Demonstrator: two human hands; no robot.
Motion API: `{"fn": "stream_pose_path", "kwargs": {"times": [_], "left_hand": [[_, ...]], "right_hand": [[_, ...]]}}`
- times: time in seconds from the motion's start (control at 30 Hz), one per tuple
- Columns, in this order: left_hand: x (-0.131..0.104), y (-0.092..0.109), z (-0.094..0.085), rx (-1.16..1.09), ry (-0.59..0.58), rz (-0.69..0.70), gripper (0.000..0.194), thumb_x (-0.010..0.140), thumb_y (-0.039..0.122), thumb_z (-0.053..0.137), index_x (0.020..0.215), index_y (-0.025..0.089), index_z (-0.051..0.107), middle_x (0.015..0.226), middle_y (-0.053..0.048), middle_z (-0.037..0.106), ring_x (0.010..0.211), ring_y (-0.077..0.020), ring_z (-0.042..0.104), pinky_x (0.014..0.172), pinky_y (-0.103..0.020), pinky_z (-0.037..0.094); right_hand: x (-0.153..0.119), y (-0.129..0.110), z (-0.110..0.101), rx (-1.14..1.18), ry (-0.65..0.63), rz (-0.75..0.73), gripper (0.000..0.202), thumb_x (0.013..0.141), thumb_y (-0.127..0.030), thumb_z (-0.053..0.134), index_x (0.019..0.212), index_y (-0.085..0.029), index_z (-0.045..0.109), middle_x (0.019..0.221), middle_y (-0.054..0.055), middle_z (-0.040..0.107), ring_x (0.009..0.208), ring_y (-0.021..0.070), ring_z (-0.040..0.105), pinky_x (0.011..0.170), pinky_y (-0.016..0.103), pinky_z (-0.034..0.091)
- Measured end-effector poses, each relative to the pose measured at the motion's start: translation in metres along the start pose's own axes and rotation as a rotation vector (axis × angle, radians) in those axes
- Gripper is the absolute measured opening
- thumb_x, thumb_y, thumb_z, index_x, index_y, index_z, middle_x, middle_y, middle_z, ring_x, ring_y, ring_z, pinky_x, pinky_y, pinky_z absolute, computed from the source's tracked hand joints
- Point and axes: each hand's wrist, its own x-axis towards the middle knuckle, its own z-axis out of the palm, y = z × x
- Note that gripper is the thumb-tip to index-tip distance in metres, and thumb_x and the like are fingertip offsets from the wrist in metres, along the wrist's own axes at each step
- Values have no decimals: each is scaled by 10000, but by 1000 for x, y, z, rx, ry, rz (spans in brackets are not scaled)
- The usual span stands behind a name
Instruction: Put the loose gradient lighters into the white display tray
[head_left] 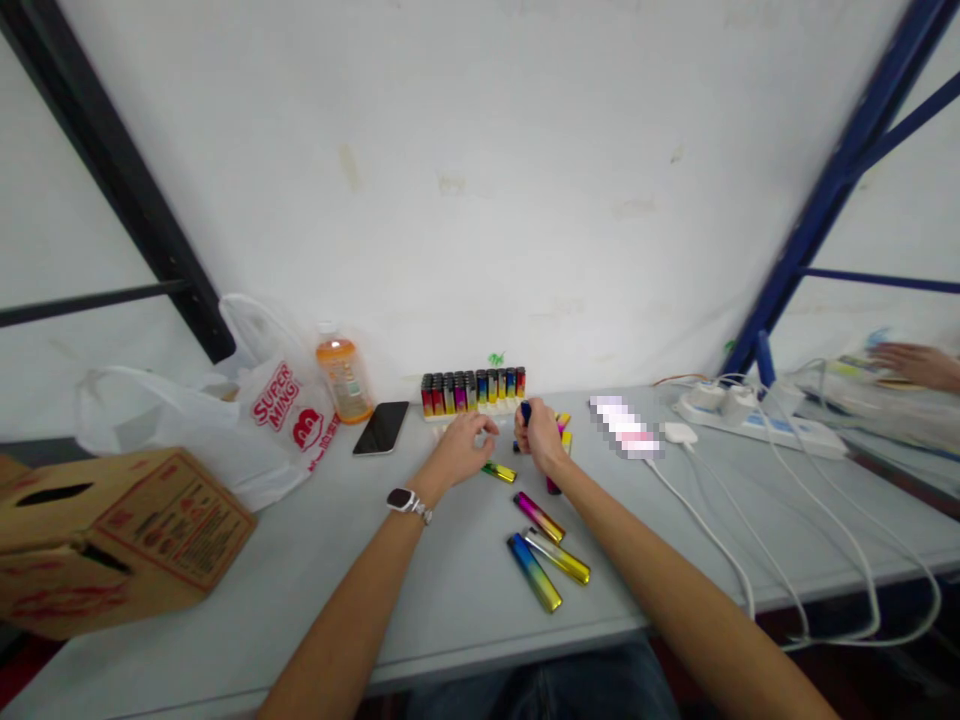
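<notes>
A white tray (pixel 491 407) near the wall holds rows of upright metallic-coloured lighters (pixel 457 392). My right hand (pixel 544 438) is closed around a lighter (pixel 526 412) whose dark blue end sticks up from the fist. My left hand (pixel 463 448) hovers in front of the tray, fingers curved and apart, holding nothing I can see. Under its fingertips lies a green and yellow lighter (pixel 501 471). Closer to me on the table lie a pink and yellow lighter (pixel 538 516), a silver and yellow one (pixel 559 556) and a blue and yellow one (pixel 534 572). More lighters are partly hidden behind my right hand.
To the left are a cardboard box (pixel 150 530), a white plastic bag (pixel 277 430), an orange drink bottle (pixel 344 375) and a dark phone (pixel 381 428). A blurred-out device (pixel 626 428), charger cables and a power strip (pixel 765 425) lie right. Another person's hand (pixel 919 364) shows far right.
</notes>
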Motion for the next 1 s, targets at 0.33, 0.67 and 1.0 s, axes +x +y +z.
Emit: {"fn": "stream_pose_path", "kwargs": {"times": [0.33, 0.67, 1.0], "left_hand": [[-8, -9, -11, 77, -327, -16, 278, 716, 141, 620, 960, 201, 739, 936, -60, 662, 879, -216, 614, 837, -315, 475], [-11, -20, -6, -103, -345, -233, 135, 704, 235, 650, 821, 168, 643, 727, 2, 610, 671, -156, 548, 604, -250, 387], [-10, -29, -5, -273, -224, -200, 147, 795, 315, 634, 787, 185, 565, 658, 27, 565, 628, -142, 518, 592, -250, 373]], "right_hand": [[14, 8, -7, -145, -118, -318, 333, 780, -529, 638, 871, -223, 546, 673, -29, 611, 607, 134, 575, 606, 264, 475], [82, 3, -13, -688, -18, -603, 303, 804, -351, 589, 1036, -179, 678, 873, 46, 694, 697, 164, 565, 701, 304, 464], [113, 3, -12, -911, -169, -615, 154, 802, -236, 574, 930, -180, 638, 768, 17, 671, 675, 161, 583, 684, 283, 454]]}}
